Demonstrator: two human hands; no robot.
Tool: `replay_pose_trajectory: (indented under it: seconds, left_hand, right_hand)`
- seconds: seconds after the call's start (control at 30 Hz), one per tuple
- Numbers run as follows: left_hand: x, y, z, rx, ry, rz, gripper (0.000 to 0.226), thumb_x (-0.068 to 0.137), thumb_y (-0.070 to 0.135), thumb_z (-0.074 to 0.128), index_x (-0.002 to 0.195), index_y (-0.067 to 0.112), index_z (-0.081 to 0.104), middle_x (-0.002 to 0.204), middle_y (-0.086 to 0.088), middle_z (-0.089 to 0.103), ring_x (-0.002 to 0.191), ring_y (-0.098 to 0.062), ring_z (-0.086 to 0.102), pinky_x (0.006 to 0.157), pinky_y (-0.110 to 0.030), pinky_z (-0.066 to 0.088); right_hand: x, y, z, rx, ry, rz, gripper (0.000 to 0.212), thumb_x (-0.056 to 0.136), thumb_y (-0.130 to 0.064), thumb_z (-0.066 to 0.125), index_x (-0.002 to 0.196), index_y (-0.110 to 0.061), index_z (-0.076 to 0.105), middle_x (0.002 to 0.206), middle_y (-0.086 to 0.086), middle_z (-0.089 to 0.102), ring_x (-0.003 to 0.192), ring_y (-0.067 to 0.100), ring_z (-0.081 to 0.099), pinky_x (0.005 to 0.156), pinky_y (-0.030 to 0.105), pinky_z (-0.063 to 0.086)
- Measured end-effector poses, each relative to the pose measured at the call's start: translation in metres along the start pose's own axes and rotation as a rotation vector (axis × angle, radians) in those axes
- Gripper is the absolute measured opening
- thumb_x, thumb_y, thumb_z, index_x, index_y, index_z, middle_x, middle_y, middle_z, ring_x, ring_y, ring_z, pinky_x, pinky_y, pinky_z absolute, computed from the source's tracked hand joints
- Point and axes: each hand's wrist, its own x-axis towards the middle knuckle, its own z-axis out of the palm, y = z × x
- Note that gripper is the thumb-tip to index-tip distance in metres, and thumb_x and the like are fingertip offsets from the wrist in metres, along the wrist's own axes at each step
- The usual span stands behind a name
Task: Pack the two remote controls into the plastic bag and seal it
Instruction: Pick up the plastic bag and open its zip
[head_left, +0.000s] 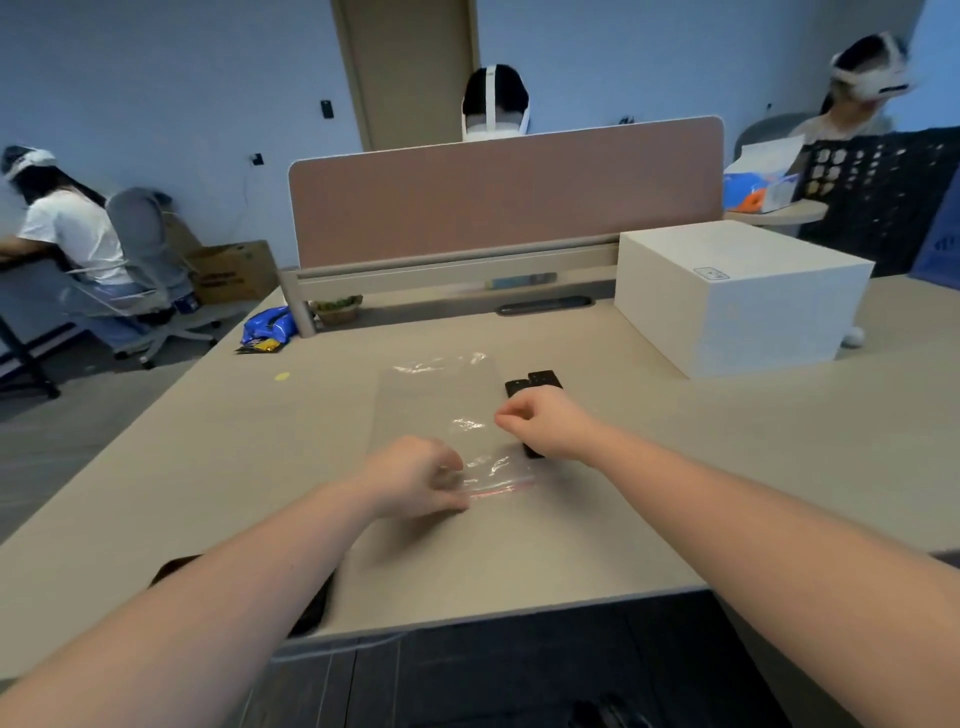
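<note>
Near edge of the bench (519, 561): both forearms reach in from the bottom, so the work sits straight ahead w/in easy reach. Left hand (415, 480) is curled, fingers closed down on the near-left corner of the plastic bag (441, 410), right by the red zip strip; looks like it's pinning or pinching the mouth so the film won't slide. Can't tell if it has one layer or both.

Right hand (550, 426) is a bit farther and to the right, thumb and forefinger pinched together at the bag's right edge, prob. gripping the film to pull the mouth apart. Blur makes the actual contact unsure.

Bag lies flat, mouth toward the person, closed end far; that orientation suits sliding things in from the near side. Still empty.

The two remote controls (535, 384) lie side by side just right of the bag, partly hidden under the right hand, touching or nearly. Staged close for a short move in.

Farther right: white box (737, 291), well apart. Far: divider panel (504, 192).
</note>
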Motion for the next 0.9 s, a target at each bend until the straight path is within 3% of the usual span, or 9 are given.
replay_pose_trajectory:
  seconds: [0.07,0.13,0.2,0.33,0.47,0.6,0.67,0.73,0.9]
  left_hand:
    - [-0.001,-0.002,0.005,0.009,0.016,0.033,0.029,0.086,0.038,0.058,0.101,0.015,0.067,0.106,-0.006,0.068,0.1,-0.026,0.061,0.084,-0.031,0.049]
    - [-0.001,-0.003,0.01,0.064,0.022,0.057,0.029,0.086,0.034,0.048,0.09,0.013,0.068,0.098,-0.008,0.069,0.094,-0.029,0.062,0.078,-0.037,0.052]
    - [-0.001,-0.004,0.014,0.097,0.039,0.061,0.027,0.088,0.027,0.044,0.088,0.012,0.066,0.098,-0.008,0.069,0.093,-0.03,0.061,0.076,-0.04,0.053]
    - [0.006,-0.005,0.015,0.01,0.142,0.003,0.022,0.091,0.028,0.05,0.092,0.016,0.069,0.1,-0.004,0.072,0.095,-0.028,0.062,0.079,-0.039,0.053]
    - [0.01,0.0,0.011,-0.192,0.251,-0.086,0.023,0.09,0.034,0.056,0.092,0.017,0.071,0.097,-0.003,0.074,0.092,-0.025,0.063,0.079,-0.034,0.051]
    - [0.014,0.009,0.012,-0.419,0.308,-0.145,0.018,0.089,0.025,0.058,0.083,0.013,0.071,0.081,-0.006,0.07,0.078,-0.023,0.059,0.067,-0.028,0.045]
    - [0.017,0.013,0.015,-0.531,0.317,-0.173,0.017,0.088,0.019,0.059,0.08,0.011,0.071,0.073,-0.005,0.064,0.072,-0.019,0.054,0.06,-0.027,0.04]
    - [0.02,0.018,0.019,-0.62,0.307,-0.193,0.013,0.087,0.015,0.06,0.081,0.01,0.071,0.072,-0.005,0.063,0.07,-0.017,0.053,0.064,-0.025,0.04]
    - [0.022,0.024,0.028,-0.674,0.303,-0.209,0.01,0.083,0.013,0.063,0.077,0.018,0.069,0.074,-0.004,0.065,0.069,-0.015,0.055,0.062,-0.025,0.043]
  right_hand:
    - [-0.004,-0.001,0.001,0.049,0.023,0.006,0.022,0.09,-0.021,0.058,0.1,-0.008,0.072,0.106,0.008,0.072,0.099,0.019,0.063,0.091,0.029,0.046]
    - [-0.007,0.0,0.004,0.096,0.016,0.026,0.017,0.088,-0.021,0.06,0.087,-0.01,0.073,0.09,0.009,0.072,0.079,0.016,0.061,0.083,0.031,0.049]
    - [-0.01,0.001,0.005,0.135,-0.018,0.063,0.016,0.087,-0.021,0.06,0.074,-0.015,0.069,0.075,0.004,0.068,0.06,0.01,0.056,0.07,0.028,0.05]
    - [-0.017,0.004,0.008,0.203,-0.118,0.123,0.02,0.089,-0.02,0.058,0.072,-0.012,0.067,0.065,0.003,0.064,0.037,0.003,0.051,0.042,0.016,0.043]
    - [-0.025,0.007,0.016,0.324,-0.188,0.175,0.025,0.092,-0.026,0.057,0.077,-0.009,0.065,0.064,0.005,0.064,0.046,0.008,0.057,0.042,0.016,0.045]
    - [-0.028,0.008,0.029,0.524,-0.162,0.237,0.025,0.09,-0.034,0.06,0.081,-0.011,0.066,0.074,0.008,0.066,0.06,0.017,0.058,0.051,0.026,0.049]
    - [-0.026,0.008,0.034,0.61,-0.128,0.263,0.025,0.09,-0.033,0.06,0.076,-0.013,0.064,0.075,0.01,0.065,0.058,0.017,0.057,0.051,0.025,0.049]
    - [-0.024,0.007,0.038,0.665,-0.087,0.283,0.024,0.091,-0.03,0.06,0.075,-0.012,0.063,0.072,0.011,0.064,0.057,0.016,0.057,0.049,0.022,0.049]
    - [-0.021,0.01,0.044,0.665,-0.016,0.308,0.019,0.092,-0.02,0.059,0.08,-0.007,0.065,0.064,0.007,0.063,0.049,0.011,0.057,0.045,0.018,0.052]
